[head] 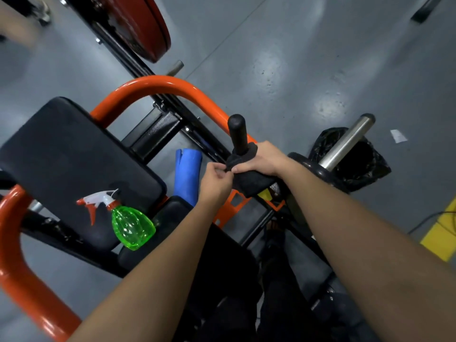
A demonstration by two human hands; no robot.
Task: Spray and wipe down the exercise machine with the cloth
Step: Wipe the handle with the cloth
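Cloth [249, 180] wraps black handle [238, 130]; right hand [261, 160] grips it thru cloth, left hand [217, 178] pinches edge. Keep wrap snug, twist w/ firm pressure.

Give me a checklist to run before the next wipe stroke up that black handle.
1. Cloth wrapped round the handle: ok.
2. Right hand grips the cloth round the handle: ok.
3. Left hand pinches the cloth's edge beside the right hand: ok.
4. Upper part of the handle bare, nothing in the way of a stroke: ok.
5. Handle wetted with spray: cannot tell.
6. Spray bottle set aside, lying on its side on the black pad: ok; whether it leaks, cannot tell.
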